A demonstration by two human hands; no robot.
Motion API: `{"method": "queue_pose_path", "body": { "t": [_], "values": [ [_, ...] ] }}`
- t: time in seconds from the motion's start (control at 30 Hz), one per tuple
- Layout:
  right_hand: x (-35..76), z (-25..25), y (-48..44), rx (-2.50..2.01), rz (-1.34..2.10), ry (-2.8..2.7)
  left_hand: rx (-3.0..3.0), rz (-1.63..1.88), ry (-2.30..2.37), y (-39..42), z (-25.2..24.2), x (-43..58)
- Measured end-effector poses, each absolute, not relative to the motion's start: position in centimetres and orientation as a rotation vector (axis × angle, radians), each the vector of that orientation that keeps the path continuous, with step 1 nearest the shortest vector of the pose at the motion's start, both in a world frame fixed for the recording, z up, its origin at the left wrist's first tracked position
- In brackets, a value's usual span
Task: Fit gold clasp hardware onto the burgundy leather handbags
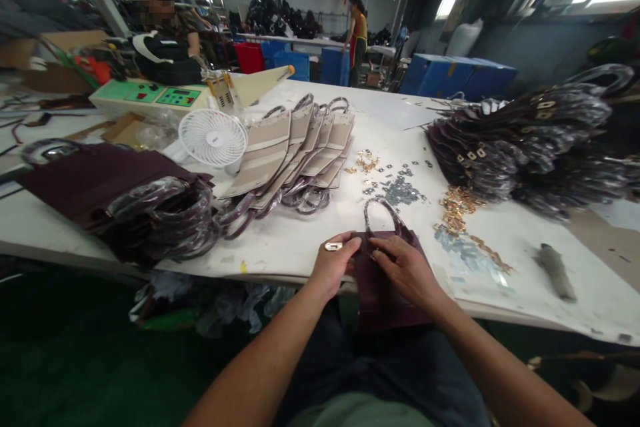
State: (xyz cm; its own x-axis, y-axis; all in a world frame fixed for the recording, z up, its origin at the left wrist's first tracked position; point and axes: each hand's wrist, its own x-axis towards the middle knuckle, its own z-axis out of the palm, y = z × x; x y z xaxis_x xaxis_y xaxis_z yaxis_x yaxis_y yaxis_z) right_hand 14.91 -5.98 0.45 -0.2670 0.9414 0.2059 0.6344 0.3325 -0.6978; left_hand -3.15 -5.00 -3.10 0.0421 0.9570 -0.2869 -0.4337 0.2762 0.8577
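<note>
Pinched near its top by the left hand (pixel 336 264) and touched by the right hand (pixel 407 271), whose closure cannot be told, the bag (pixel 373 297) is held at the edge of the table (pixel 280 240). Were the left hand shifted, the clasp (pixel 333 247) at its fingers might be dropped.

Wht. worktable (pixel 285 240) noted w/ top specked in places; at far L, stack of dk. purple bags (pixel 100 180) is laid nr. front edge, w/ wht. fan (pixel 214 138) & machine w/ green panels (pixel 150 97) positioned behind, and beige-faced bag pcs. (pixel 263 147) are fanned in overlapping row to R of fan. At ctr., small gold-col. fittings (pixel 369 161) & heap of flat gry. pcs. (pixel 401 191) are scattered loose. At R, lg. pile of dk. bags (pixel 505 140) is stacked, w/ further gold-col. parts (pixel 456 207) spilled alongside, pale flat pcs. (pixel 465 253) spread just in front, and gry. roll-shaped item (pixel 557 272) located nr. front edge.
</note>
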Motion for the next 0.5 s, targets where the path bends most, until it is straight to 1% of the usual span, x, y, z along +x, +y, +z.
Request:
{"method": "queue_pose_path", "body": {
  "t": [0.23,0.5],
  "values": [
    [13.3,1.3,-5.7,-1.423,0.529,-2.035,0.664,1.193,0.998,-5.1,-3.0,-3.1],
    [12.2,1.1,-4.9,-1.506,0.496,-2.068,0.724,1.195,1.048,-5.3,-2.7,-3.0]
  ]
}}
